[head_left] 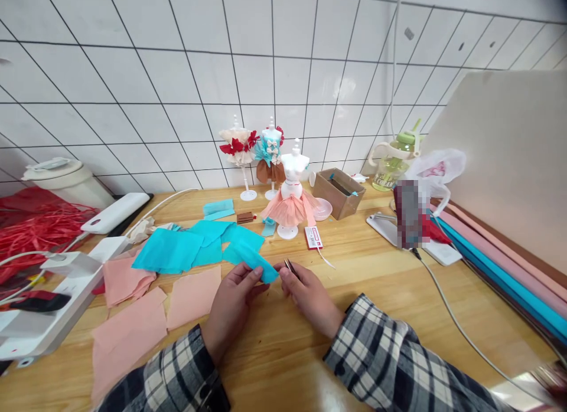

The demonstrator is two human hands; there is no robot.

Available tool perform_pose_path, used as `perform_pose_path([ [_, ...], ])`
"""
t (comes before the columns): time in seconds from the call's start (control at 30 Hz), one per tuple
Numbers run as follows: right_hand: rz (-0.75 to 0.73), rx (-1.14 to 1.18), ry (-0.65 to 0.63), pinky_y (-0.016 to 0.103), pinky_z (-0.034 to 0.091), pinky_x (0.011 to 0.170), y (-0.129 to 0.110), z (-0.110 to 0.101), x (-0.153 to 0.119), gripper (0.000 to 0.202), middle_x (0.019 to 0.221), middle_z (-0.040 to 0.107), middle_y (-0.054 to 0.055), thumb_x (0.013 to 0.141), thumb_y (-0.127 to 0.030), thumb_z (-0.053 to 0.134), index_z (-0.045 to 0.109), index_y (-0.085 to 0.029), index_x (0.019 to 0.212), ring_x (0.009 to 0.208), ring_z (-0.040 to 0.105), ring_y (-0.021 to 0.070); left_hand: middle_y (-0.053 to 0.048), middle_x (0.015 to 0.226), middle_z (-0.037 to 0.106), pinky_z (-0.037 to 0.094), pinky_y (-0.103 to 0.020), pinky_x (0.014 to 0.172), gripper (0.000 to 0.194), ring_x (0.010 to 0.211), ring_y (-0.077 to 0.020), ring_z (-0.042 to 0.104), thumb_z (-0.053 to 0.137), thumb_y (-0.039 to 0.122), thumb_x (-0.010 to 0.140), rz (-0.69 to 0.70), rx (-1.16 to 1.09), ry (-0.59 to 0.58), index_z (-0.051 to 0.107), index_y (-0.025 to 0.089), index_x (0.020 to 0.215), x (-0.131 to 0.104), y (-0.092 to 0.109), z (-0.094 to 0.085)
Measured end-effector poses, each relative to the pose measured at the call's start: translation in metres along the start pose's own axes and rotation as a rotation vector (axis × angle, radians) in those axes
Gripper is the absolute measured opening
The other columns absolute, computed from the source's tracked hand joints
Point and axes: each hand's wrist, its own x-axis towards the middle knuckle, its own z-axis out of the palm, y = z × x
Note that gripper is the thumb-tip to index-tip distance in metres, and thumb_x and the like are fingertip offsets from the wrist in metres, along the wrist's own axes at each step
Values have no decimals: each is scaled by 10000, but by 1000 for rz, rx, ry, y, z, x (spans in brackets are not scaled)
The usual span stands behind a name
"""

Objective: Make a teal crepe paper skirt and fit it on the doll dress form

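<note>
My left hand [239, 294] pinches a folded piece of bright blue crepe paper [254, 260] near its right end. Close beside it, my right hand [308, 294] is closed around small metal tweezers [289, 265], their pointed tips slanting up and left. The right fingertips are near the blue paper's end; whether they touch it I cannot tell. Just beyond the hands stands a white mini mannequin [295, 167] in a pink paper skirt [290, 208]. More blue sheets [170, 249] lie left of the held piece, with pink paper sheets [195, 297] nearer me.
Two dressed mini mannequins [243, 176] stand by the tiled wall. A brown box [348, 202], a pink dish [323, 209] and a red-and-white packet [313, 238] are at mid-table. A power strip [75, 294] lies left; a cable [456, 311] and paper rolls [500, 267] run along the right.
</note>
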Motion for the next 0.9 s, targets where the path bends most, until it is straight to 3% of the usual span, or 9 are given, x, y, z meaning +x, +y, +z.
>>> perform_pose_path([
  [0.1, 23, -55, 55, 266, 422, 678, -4, -1, 2, 209, 787, 634, 15, 799, -356, 631, 640, -160, 872, 722, 552, 144, -36, 884, 734, 531, -301, 798, 218, 836, -186, 662, 761, 341, 733, -3, 145, -54, 707, 181, 871, -3, -1, 3],
  [0.2, 95, -73, 94, 267, 424, 641, -5, -2, 3, 139, 739, 630, 8, 726, -261, 665, 620, -158, 807, 657, 542, 133, -31, 842, 732, 526, -301, 794, 222, 801, -189, 658, 771, 357, 719, 28, 252, -36, 717, 183, 846, -4, 0, 2],
  [0.27, 107, -10, 92, 265, 425, 625, -4, -4, 4, 135, 712, 625, 5, 720, -263, 663, 605, -160, 784, 635, 542, 128, -25, 862, 725, 534, -295, 757, 234, 807, -190, 650, 770, 372, 719, 33, 249, -30, 720, 196, 864, -3, 0, 1],
  [0.4, 113, 186, 54, 244, 417, 585, -4, -9, 6, 161, 673, 627, -5, 732, -295, 659, 593, -166, 800, 616, 558, 123, -21, 878, 711, 542, -306, 750, 207, 866, -204, 640, 731, 404, 757, -29, 178, -153, 724, 215, 840, 0, 0, -4],
  [0.53, 113, 203, 36, 224, 398, 550, -3, -11, 6, 164, 668, 626, -7, 737, -294, 664, 600, -162, 812, 612, 554, 116, -12, 825, 713, 506, -273, 773, 185, 819, -178, 625, 751, 390, 737, -19, 278, -200, 738, 212, 788, 0, 1, -5],
  [0.77, 112, 194, 11, 207, 359, 497, -4, -10, 4, 216, 684, 609, -2, 731, -327, 689, 588, -161, 825, 580, 507, 104, -29, 747, 710, 477, -264, 712, 221, 733, -182, 626, 767, 402, 694, -18, 371, -141, 740, 185, 730, -3, 2, 2],
  [0.9, 107, 170, 55, 207, 296, 448, -3, -8, 2, 273, 677, 533, -30, 853, -448, 558, 529, -187, 928, 501, 402, 82, -8, 720, 691, 498, -259, 713, 223, 710, -162, 626, 818, 356, 637, 7, 215, -1, 693, 177, 682, -1, -1, 0],
])
